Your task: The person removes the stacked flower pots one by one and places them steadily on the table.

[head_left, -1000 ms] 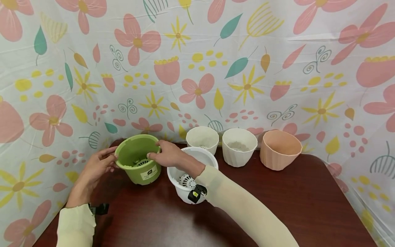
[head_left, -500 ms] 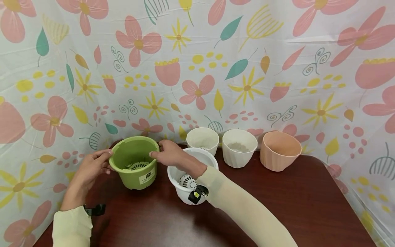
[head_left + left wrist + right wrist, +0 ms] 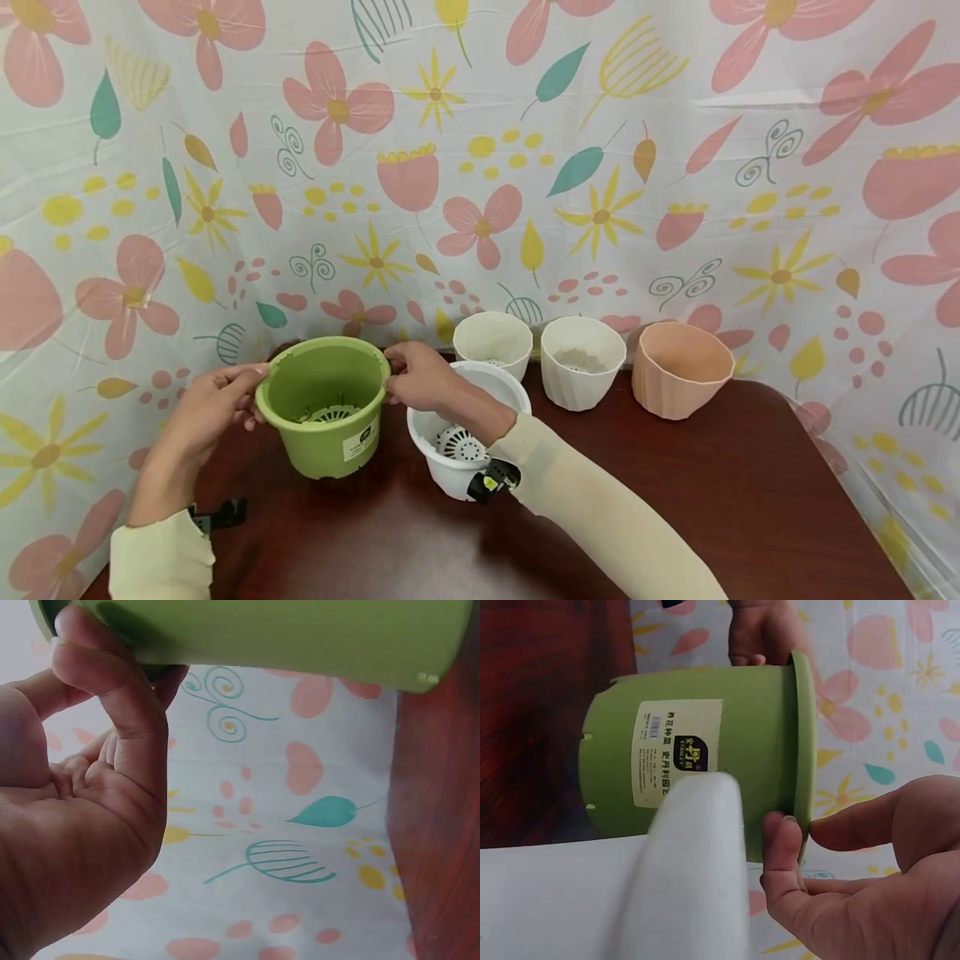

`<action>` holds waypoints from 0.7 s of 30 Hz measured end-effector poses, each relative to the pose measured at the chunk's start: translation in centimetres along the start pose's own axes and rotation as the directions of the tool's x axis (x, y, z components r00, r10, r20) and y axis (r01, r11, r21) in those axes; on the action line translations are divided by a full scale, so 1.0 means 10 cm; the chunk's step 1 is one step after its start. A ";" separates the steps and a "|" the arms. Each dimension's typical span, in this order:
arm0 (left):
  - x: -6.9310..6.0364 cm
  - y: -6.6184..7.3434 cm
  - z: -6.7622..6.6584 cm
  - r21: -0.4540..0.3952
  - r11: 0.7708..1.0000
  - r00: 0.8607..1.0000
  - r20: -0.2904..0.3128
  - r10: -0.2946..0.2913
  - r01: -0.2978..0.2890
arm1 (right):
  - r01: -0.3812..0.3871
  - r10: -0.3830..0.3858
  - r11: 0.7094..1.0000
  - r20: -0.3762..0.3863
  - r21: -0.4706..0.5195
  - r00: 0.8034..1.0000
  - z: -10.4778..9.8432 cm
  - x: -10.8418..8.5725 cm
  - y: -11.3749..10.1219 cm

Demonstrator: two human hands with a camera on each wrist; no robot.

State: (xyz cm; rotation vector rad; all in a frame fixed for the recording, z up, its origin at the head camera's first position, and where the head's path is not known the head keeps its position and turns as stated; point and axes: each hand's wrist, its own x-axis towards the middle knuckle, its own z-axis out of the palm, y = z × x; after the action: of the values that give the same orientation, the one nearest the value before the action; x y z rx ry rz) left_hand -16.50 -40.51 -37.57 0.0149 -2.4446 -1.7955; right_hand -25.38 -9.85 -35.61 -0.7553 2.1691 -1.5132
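A green flower pot (image 3: 322,448) with a slotted bottom is held between both hands at the left of the table. My left hand (image 3: 204,418) pinches its left rim, and in the left wrist view curled fingers (image 3: 139,712) meet the rim. On the opposite side my right hand (image 3: 426,379) pinches the rim between thumb and fingers, seen closely in the right wrist view. A pale label (image 3: 676,754) faces the front of the pot. Whether the pot's base touches the table cannot be told. Under the right forearm stands a round white pot (image 3: 444,475) with a slotted bottom, partly covered.
Along the back edge stand two faceted white pots (image 3: 491,340) (image 3: 576,385) and a faceted peach pot (image 3: 667,392). The dark reddish table (image 3: 675,483) meets a flower-printed cloth (image 3: 480,125) behind and at the sides. The white pot's rim lies close to the green pot.
Both hands have brought the green pot a little left and nearer to me. The left forearm has shifted left, and the right hand's grip on the rim has adjusted. The other pots stay put.
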 end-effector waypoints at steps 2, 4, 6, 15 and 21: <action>-0.02 0.04 0.01 0.037 0.999 1.000 0.004 0.006 -0.006 | 0.008 -0.008 1.000 0.003 0.022 1.000 -0.02 -0.04 -0.01; -0.04 0.08 0.02 0.075 0.997 1.000 0.013 0.013 -0.014 | 0.009 -0.009 0.998 0.001 0.055 1.000 -0.03 -0.08 -0.03; -0.07 0.11 0.03 0.108 0.994 1.000 0.025 0.012 -0.015 | 0.015 -0.015 0.997 0.002 0.073 1.000 -0.05 -0.12 -0.03; -0.19 0.28 0.03 0.221 0.975 0.996 0.087 0.002 -0.021 | 0.072 -0.075 0.994 0.034 0.083 0.997 -0.10 -0.25 -0.02; -0.30 0.37 0.03 0.236 0.972 0.984 0.174 -0.046 0.004 | 0.094 -0.097 0.994 0.059 0.054 0.994 -0.15 -0.37 -0.02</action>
State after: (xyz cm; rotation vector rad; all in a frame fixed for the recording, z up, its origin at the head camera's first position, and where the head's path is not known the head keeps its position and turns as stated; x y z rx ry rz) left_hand -13.38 -38.89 -34.34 -0.1009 -2.7815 -1.5682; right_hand -23.30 -6.48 -34.85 -0.8880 2.0679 -1.5652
